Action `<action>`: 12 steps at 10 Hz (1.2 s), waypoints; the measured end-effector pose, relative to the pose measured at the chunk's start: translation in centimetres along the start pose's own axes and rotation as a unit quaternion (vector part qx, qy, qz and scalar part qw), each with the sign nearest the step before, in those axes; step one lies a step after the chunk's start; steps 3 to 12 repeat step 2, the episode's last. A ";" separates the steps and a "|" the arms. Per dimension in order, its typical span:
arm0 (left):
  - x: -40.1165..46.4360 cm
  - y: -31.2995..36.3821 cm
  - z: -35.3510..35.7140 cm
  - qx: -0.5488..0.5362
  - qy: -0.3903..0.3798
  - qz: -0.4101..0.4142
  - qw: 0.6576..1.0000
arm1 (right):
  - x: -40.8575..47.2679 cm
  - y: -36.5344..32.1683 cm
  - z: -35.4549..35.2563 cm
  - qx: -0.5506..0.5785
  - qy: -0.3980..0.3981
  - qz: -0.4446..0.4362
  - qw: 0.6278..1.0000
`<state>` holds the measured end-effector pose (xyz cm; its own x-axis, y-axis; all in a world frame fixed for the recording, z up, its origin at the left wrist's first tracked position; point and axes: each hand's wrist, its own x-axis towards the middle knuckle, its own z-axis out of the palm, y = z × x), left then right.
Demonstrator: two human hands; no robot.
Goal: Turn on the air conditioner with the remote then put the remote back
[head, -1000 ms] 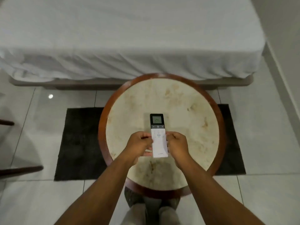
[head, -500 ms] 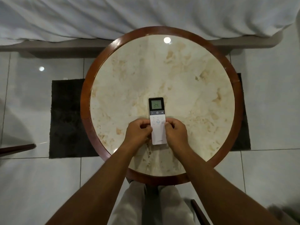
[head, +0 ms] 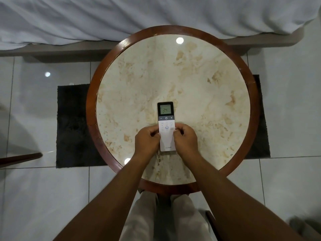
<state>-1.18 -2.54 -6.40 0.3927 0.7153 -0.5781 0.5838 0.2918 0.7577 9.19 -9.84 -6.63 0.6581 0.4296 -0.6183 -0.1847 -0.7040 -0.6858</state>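
Note:
A white remote [head: 166, 125] with a dark top and a lit screen reading 24 lies lengthwise near the middle of the round marble table [head: 173, 70], screen end pointing away from me. My left hand [head: 147, 140] grips its left edge and my right hand [head: 185, 139] grips its right edge, fingers curled against the lower half. The remote looks flat on the tabletop or just above it; I cannot tell which. No air conditioner is in view.
The table has a brown wooden rim [head: 91, 108] and stands on a dark rug [head: 73, 126] over glossy white tiles. A bed with a white sheet [head: 121, 16] runs along the far side. A dark wooden leg [head: 20, 158] pokes in at the left.
The view has tilted down and come closer to the table. Both hands keep hold of the remote, which sits lower toward the tabletop than a second ago.

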 end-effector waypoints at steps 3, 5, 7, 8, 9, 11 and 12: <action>-0.2 0.3 -0.8 0.073 0.002 -0.015 0.997 | -0.2 -0.4 -0.9 0.041 0.011 0.017 0.999; -0.2 0.3 -0.8 0.073 0.002 -0.015 0.997 | -0.2 -0.4 -0.9 0.041 0.011 0.017 0.999; -0.2 0.3 -0.8 0.073 0.002 -0.015 0.997 | -0.2 -0.4 -0.9 0.041 0.011 0.017 0.999; -0.2 0.3 -0.8 0.073 0.002 -0.015 0.997 | -0.2 -0.4 -0.9 0.041 0.011 0.017 0.999; -0.2 0.3 -0.8 0.073 0.002 -0.015 0.997 | -0.2 -0.4 -0.9 0.041 0.011 0.017 0.999; -0.2 0.3 -0.8 0.073 0.002 -0.015 0.997 | -0.2 -0.4 -0.9 0.041 0.011 0.017 0.999; -0.2 0.3 -0.8 0.073 0.002 -0.015 0.997 | -0.2 -0.4 -0.9 0.041 0.011 0.017 0.999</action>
